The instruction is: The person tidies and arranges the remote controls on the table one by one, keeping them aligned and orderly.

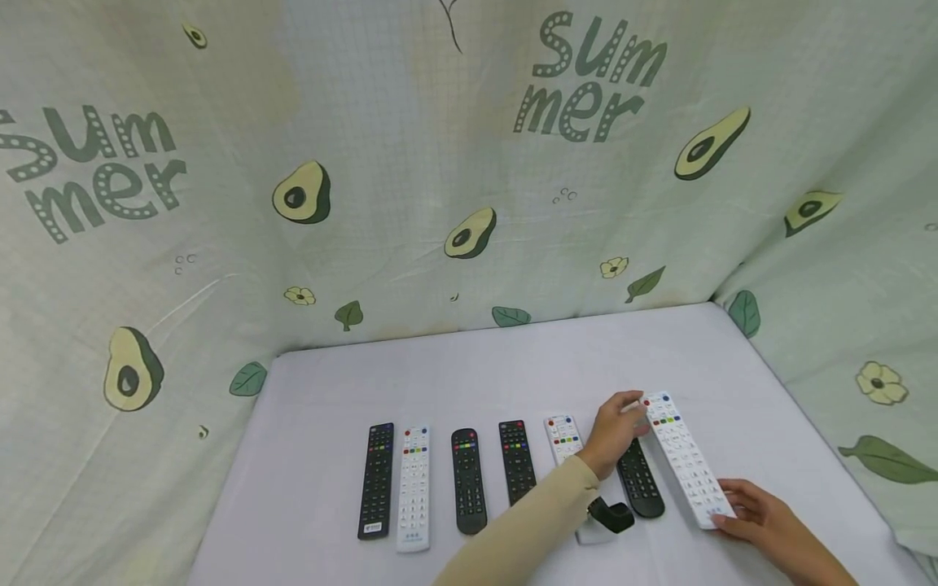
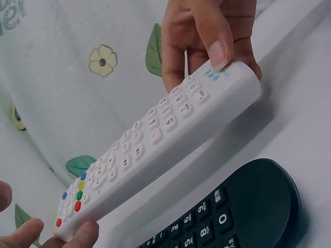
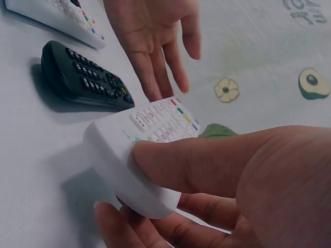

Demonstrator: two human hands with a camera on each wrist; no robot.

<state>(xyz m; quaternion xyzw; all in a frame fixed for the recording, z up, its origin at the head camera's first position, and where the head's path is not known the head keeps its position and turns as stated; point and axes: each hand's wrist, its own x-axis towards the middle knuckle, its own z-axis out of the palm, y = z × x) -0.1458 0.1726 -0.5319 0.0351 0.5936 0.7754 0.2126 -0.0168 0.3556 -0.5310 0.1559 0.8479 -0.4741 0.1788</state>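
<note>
A white remote control [image 1: 685, 456], with colored buttons at its far end, is tilted up off the table at the right of the head view. My right hand [image 1: 769, 525] grips its near end, thumb on top and fingers beneath, as the right wrist view shows. At the far end, my left hand [image 1: 614, 431] has its fingers extended; in the left wrist view its fingertips [image 2: 85, 233] touch or nearly touch that end. A black remote [image 1: 640, 480] lies just left of the held one, partly under the left hand.
Left of the hands, a row of remotes lies on the white table [image 1: 308, 456]: a black one [image 1: 377, 480], a white one [image 1: 414, 488], two more black ones, and another white remote [image 1: 563, 435] partly covered by my left arm. A patterned cloth [image 1: 396, 163] hangs behind.
</note>
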